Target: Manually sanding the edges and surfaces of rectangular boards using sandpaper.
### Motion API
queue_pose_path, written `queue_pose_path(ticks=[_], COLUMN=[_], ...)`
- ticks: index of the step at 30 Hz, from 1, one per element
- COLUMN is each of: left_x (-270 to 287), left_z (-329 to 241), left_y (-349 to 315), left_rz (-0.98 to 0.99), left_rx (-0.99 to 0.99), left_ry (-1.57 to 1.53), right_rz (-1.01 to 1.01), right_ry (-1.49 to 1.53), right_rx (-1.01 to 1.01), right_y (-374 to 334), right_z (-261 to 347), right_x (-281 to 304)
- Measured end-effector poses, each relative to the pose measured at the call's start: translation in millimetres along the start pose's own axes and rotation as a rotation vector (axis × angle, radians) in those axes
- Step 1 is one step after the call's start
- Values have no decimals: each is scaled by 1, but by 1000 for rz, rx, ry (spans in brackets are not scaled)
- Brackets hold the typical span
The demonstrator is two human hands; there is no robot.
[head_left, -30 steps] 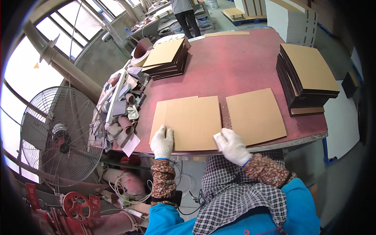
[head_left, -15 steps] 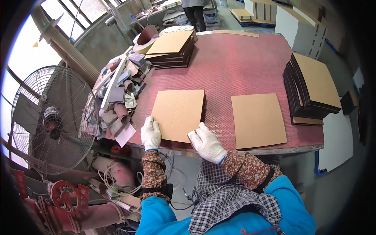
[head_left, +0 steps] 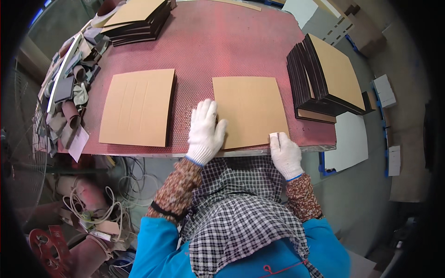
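Observation:
Two flat tan boards lie on the red mesh-topped table. My left hand (head_left: 206, 129), in a white knit glove, lies at the left edge of the right-hand board (head_left: 249, 110), fingers stretched and thumb apart, holding nothing I can see. At that board's front right corner, my gloved right hand (head_left: 286, 156) pinches a small folded piece of sandpaper (head_left: 275, 135); most of it is hidden by the fingers. The left-hand board (head_left: 137, 107), dark-edged and marked with faint lengthwise lines, rests apart from both hands.
A stack of dark-edged boards (head_left: 331, 76) leans at the table's right; another stack (head_left: 139, 21) sits far left. Sandpaper rolls, sanding blocks and scraps (head_left: 69, 95) crowd the left edge. Hoses (head_left: 99, 204) and a red valve wheel (head_left: 44, 248) are below left.
My view has shifted right. Both hands have moved from the left-hand board to the right-hand one, the right hand still holding the sandpaper.

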State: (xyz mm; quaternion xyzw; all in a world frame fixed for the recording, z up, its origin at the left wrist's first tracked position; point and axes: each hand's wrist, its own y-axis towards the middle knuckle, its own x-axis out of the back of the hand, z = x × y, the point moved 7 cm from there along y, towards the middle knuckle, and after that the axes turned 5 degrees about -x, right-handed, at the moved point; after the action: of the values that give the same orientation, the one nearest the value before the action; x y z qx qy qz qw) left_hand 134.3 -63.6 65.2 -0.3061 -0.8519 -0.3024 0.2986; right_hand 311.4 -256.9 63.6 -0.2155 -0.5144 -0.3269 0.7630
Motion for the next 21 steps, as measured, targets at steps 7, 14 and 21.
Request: queue_pose_path(ticks=[7, 14, 21], left_x=[-54, -50, -47], left_z=[17, 14, 14], left_y=[13, 13, 14], left_rz=[7, -4, 24], left_rx=[56, 65, 62], left_ry=[334, 330, 312], right_rz=[58, 50, 51], right_ry=[-143, -257, -272], right_rx=[27, 244, 226], right_y=[16, 16, 61], right_z=[-13, 1, 9], right_x=[-4, -6, -25])
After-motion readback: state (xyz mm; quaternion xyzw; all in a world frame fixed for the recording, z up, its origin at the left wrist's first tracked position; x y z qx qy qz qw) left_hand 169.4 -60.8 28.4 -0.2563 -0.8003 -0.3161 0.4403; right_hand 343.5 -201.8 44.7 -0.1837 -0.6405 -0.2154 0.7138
